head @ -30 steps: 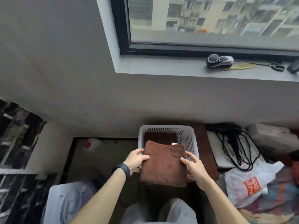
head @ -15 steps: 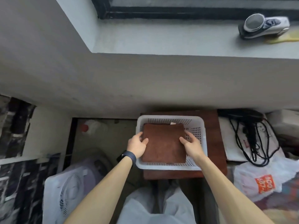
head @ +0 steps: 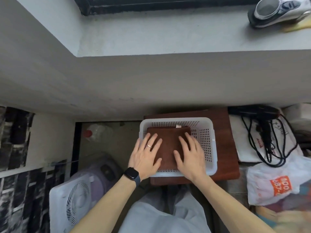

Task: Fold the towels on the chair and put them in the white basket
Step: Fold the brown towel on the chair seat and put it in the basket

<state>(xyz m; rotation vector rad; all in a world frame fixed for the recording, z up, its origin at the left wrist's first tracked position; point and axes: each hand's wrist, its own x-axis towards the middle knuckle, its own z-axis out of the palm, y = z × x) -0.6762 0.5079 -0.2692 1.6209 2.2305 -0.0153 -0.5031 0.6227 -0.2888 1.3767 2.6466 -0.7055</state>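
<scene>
A folded brown towel (head: pixel 169 140) lies flat inside the white perforated basket (head: pixel 208 140), toward its left side, with a small white tag at its far edge. My left hand (head: pixel 145 156) rests palm down on the towel's left part, fingers spread, and wears a ring and a dark watch. My right hand (head: pixel 190 156) lies palm down on the towel's right part, fingers spread. Neither hand grips anything. The basket stands on a reddish-brown wooden seat (head: pixel 225 143).
A white fan (head: pixel 75 204) stands on the floor at the lower left. Right of the seat lie a black hair dryer with its cord (head: pixel 262 130) and a white plastic bag (head: pixel 276 182). A grey window sill (head: pixel 168 36) overhangs above, with a shaver (head: pixel 276 10) on it.
The towel went from being held above the basket's near edge down into the basket. Both hands let go of its sides and now lie flat on top. The view tilted downward.
</scene>
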